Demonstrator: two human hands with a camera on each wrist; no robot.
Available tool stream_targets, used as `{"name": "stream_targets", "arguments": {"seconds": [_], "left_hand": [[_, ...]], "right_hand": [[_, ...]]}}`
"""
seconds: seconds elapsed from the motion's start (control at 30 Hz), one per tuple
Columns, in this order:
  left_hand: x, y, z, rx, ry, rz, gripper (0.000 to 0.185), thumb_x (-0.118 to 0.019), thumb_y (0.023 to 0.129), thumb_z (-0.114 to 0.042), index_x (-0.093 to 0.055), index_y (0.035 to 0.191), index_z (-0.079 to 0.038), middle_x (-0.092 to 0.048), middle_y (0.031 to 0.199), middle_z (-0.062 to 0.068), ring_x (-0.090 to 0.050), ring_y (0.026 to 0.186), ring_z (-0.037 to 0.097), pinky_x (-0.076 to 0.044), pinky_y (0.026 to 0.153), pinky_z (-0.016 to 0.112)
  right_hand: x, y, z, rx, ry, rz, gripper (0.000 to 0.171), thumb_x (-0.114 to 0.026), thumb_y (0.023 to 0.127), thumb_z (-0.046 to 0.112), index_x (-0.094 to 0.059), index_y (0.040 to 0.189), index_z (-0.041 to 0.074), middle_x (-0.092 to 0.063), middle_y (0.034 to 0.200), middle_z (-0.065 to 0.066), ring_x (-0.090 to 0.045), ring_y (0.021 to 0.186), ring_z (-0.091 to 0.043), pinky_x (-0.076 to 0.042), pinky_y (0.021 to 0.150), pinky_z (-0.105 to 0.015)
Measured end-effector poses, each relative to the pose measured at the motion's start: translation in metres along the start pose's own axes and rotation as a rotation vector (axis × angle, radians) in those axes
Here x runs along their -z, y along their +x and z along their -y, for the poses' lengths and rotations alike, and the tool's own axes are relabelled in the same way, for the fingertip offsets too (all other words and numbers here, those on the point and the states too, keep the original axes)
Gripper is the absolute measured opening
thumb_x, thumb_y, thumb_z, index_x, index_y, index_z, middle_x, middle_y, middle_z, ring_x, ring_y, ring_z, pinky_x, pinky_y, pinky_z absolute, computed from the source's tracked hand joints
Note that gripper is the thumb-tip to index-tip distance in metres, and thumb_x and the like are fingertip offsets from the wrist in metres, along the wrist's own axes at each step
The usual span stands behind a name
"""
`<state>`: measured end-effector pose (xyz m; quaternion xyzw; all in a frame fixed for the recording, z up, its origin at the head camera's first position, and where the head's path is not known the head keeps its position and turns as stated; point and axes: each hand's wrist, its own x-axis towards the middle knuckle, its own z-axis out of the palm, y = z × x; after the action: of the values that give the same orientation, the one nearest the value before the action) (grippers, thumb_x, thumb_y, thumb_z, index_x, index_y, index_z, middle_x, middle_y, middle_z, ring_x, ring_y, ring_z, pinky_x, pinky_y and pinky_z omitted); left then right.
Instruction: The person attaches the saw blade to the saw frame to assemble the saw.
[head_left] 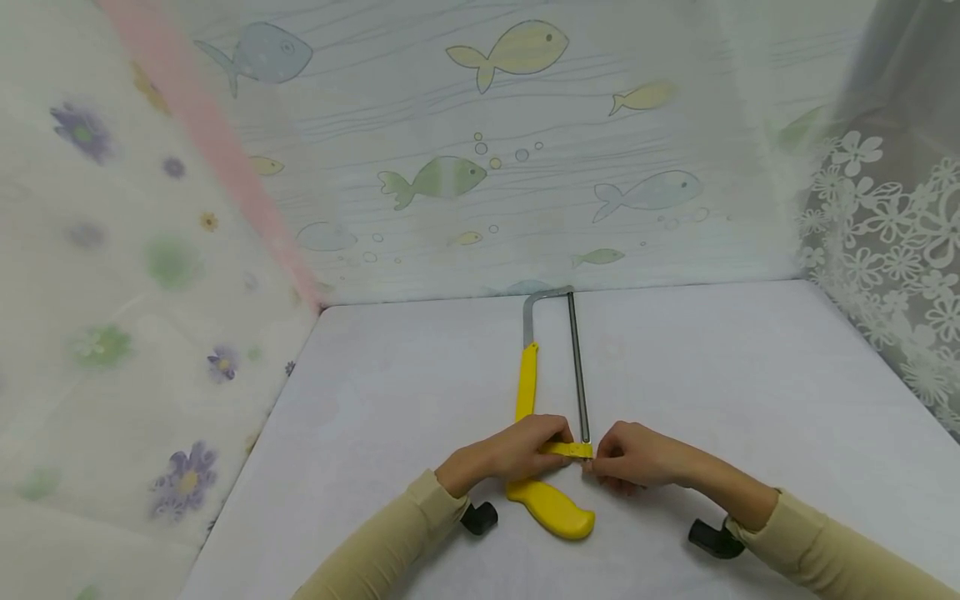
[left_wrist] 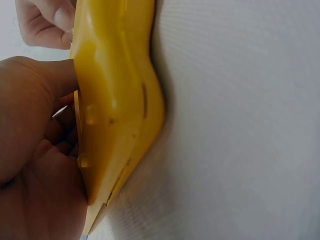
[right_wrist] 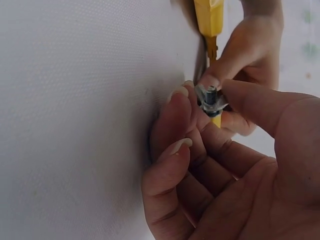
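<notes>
A hacksaw with a yellow frame [head_left: 527, 382] and yellow handle [head_left: 555, 510] lies on the white table, its grey curved end pointing away. My left hand [head_left: 525, 447] grips the saw's frame just above the handle, fingers reaching to the yellow blade holder [head_left: 573, 450]. At the near end of the long dark blade [head_left: 578, 367], my right hand [head_left: 641, 456] pinches a metal wing nut [right_wrist: 213, 102] between thumb and finger. A threaded bolt end [right_wrist: 210, 94] pokes out of the nut. In the left wrist view the handle [left_wrist: 115, 75] hides part of the left fingers.
The white table [head_left: 750, 375] meets a fish-print curtain [head_left: 435, 108] at the back. Flower-print cloth [head_left: 112, 275] hangs on the left, lace [head_left: 892, 242] on the right. Black wrist devices [head_left: 480, 518] sit below both forearms.
</notes>
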<state>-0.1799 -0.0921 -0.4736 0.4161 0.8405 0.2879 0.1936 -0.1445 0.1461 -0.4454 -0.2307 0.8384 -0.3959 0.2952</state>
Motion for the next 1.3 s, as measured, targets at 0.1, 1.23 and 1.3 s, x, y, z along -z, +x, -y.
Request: {"name": "stream_targets", "arguments": {"seconds": [0.1,1.23,1.3], "left_hand": [[0.0,-0.0006,0.0001,-0.001,0.006,-0.001,0.013,-0.066,0.102,-0.019,-0.061,0.113,-0.012,-0.064,0.105,-0.008,-0.053,0.089,0.002,-0.046,0.085,0.015],[-0.0009,0.0002,0.0011,-0.023,0.023,-0.005,0.013,-0.066,0.102,-0.018,-0.061,0.113,-0.012,-0.064,0.107,-0.006,-0.053,0.09,0.001,-0.045,0.085,0.014],[-0.0008,0.0005,0.0013,-0.024,0.024,-0.006,0.013,-0.066,0.102,-0.019,-0.061,0.112,-0.012,-0.064,0.107,-0.007,-0.053,0.09,0.001,-0.046,0.085,0.015]], "right_hand": [[0.002,-0.0026,-0.0013,0.021,0.002,0.019,0.027,-0.067,0.099,0.025,-0.07,0.078,0.008,-0.061,0.063,-0.001,-0.053,0.054,-0.012,-0.043,0.05,-0.025],[-0.0007,-0.0005,-0.0002,0.045,0.08,0.059,0.037,-0.065,0.1,0.026,-0.067,0.073,0.0,-0.058,0.06,-0.002,-0.046,0.051,-0.012,-0.037,0.046,-0.023],[-0.0006,-0.0004,-0.0005,0.042,0.085,0.06,0.037,-0.065,0.1,0.025,-0.068,0.074,0.0,-0.058,0.061,-0.002,-0.047,0.052,-0.013,-0.037,0.047,-0.023]]}}
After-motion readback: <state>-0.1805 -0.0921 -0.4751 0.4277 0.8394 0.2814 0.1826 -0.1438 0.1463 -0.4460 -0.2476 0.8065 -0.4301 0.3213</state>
